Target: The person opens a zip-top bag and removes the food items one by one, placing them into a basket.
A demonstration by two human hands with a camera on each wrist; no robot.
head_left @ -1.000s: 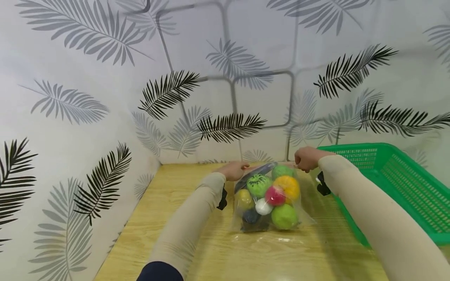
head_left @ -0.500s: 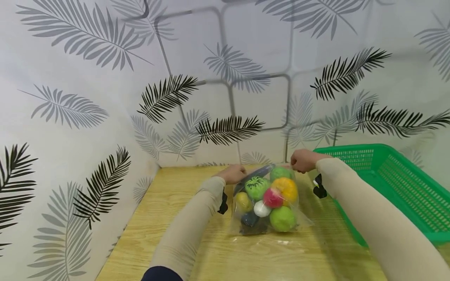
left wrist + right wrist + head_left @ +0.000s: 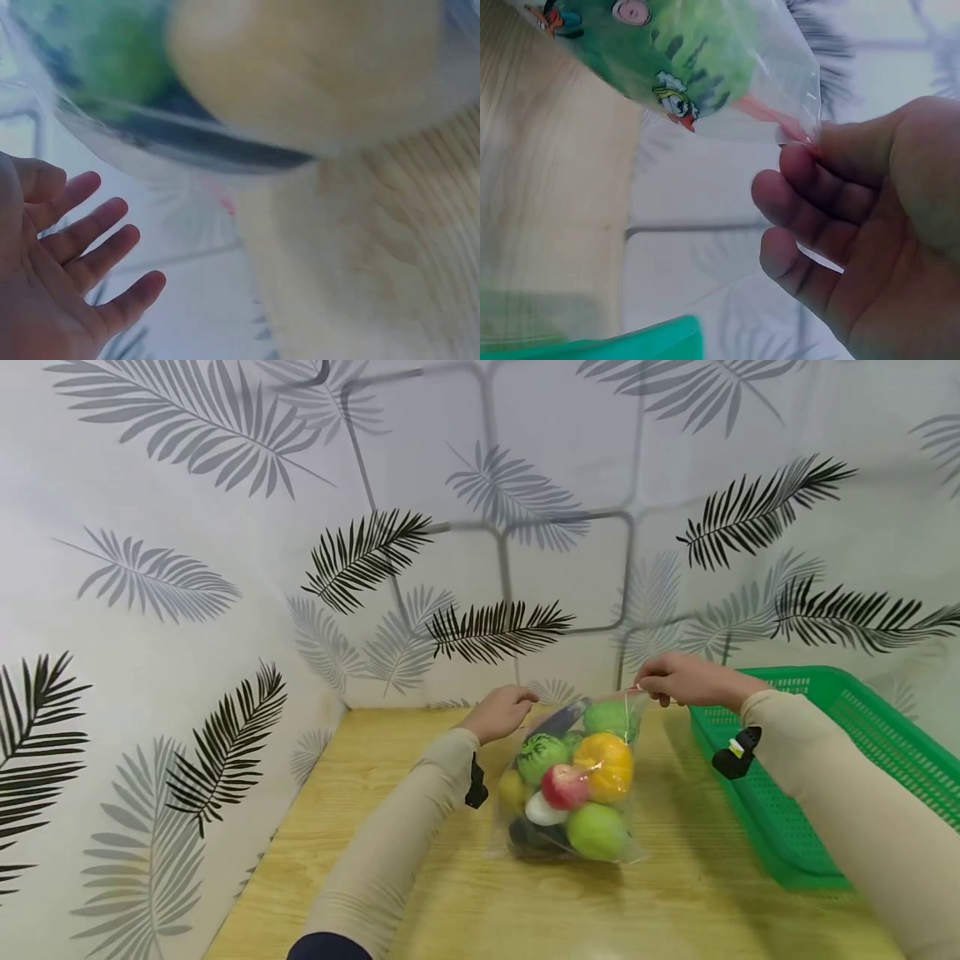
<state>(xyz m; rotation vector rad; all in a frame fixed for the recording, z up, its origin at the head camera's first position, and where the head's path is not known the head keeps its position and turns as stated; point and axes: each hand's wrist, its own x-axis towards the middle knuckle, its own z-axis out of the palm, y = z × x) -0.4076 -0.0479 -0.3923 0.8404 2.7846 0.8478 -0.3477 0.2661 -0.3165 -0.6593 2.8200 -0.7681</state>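
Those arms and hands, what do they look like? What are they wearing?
The left sleeve is long and beige, with dark navy cloth further up the arm. The right sleeve is beige too. The left gadget and right gadget, worn near the hands, are small and black; the right one has a white and yellow patch. The left hand and right hand wear no gloves.

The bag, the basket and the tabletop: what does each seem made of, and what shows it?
Bag: thin, glossy plastic film; see-through, with bright glints. Basket: probably moulded plastic, smooth and green, with perforated walls. Tabletop: wood or wood-look laminate, slightly shiny; grain lines show.
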